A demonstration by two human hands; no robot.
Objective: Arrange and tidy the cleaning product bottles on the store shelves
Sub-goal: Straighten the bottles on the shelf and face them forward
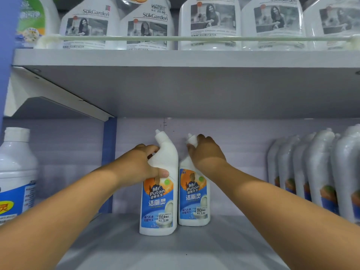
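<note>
"Mr Puton" bottles (158,191) (tagged 5.00)

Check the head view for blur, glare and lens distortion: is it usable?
Head view: usable. The two Mr Puton bottles and both hands are sharp; the right-hand wrapped bottles and far-left bottle blur; glare on the top-shelf wrap; wide-angle bending tilts the edges.

A shop: price-stickered cleaning bottles (158,193) in rows on metal shelves (187,57).

We see bare shelf (120,242) both sides of the two bottles (158,201); wrapped bottles (319,172) block far right.
</note>
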